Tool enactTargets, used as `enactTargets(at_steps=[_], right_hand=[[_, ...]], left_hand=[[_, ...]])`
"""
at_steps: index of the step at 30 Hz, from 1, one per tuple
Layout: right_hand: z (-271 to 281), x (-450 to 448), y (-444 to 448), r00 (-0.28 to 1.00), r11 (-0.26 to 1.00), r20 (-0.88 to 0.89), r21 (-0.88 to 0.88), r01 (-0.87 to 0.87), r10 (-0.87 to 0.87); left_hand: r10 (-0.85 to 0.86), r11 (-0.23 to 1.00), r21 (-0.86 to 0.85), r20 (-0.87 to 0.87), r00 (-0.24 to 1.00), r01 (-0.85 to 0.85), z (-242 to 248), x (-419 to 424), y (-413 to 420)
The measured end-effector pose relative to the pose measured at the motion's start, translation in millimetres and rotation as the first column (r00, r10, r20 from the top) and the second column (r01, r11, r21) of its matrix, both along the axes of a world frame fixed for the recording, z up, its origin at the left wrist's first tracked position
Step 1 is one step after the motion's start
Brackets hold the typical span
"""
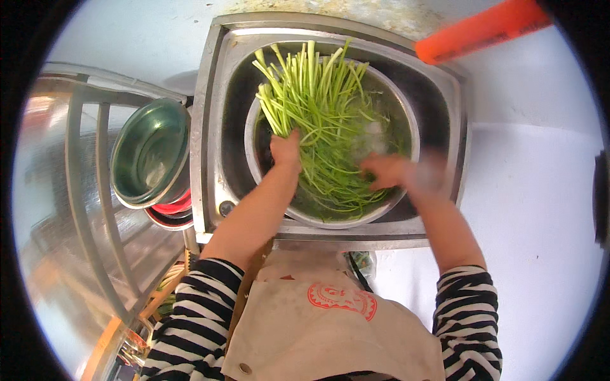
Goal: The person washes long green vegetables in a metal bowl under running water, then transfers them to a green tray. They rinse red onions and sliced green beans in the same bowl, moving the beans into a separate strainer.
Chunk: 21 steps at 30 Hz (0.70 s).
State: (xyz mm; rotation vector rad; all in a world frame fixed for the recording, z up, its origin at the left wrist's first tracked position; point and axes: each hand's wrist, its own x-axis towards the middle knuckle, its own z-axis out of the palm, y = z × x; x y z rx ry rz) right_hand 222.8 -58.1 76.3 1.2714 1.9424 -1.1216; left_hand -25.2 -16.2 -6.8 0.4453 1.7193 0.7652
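A large bunch of green vegetables with long pale stalks (312, 85) lies across a round metal basin (249, 138) filled with water. The cut stalk ends stick out over the basin's far rim, while the thin green tops float towards me. My left hand (286, 148) is closed around stalks at the left side of the bunch. On the right, my right hand (388, 170) is blurred by motion, its fingers apart at the water beside the green tops. White, splashing water (374, 135) shows just beyond it. The basin sits inside a stainless steel sink (202, 143).
An orange tube (481, 33) reaches in over the sink's far right corner. Stacked bowls, a green one (152, 152) on top, stand left of the sink beside a metal rack (78, 190). A white wall (529, 205) borders the right side.
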Motion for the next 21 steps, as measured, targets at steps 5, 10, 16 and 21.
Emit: enactTargets(at_steps=[5, 10, 16, 21], right_hand=[[-19.1, -8.8, 72.7, 0.819, 0.545, -0.251, 0.642, 0.540, -0.516], [-98.1, -89.1, 66.6, 0.715, 0.568, -0.333, 0.443, 0.694, -0.614], [-56.9, -49.4, 79.9, 0.835, 0.844, 0.158, 0.214, 0.493, -0.527], [-29.2, -58.3, 65.8, 0.836, 0.798, 0.240, 0.507, 0.326, -0.493]], left_hand=[[0.342, 0.932, -0.241, 0.336, 0.877, -0.271, 24.6, 18.0, -34.3], [0.312, 0.930, -0.342, 0.549, 0.776, -0.133, 43.2, 9.3, -27.1], [0.278, 0.909, -0.381, 0.255, 0.926, -0.168, 32.1, 0.9, -31.4], [0.027, 0.928, -0.368, 0.226, 0.974, 0.059, 10.1, 1.0, -40.8]])
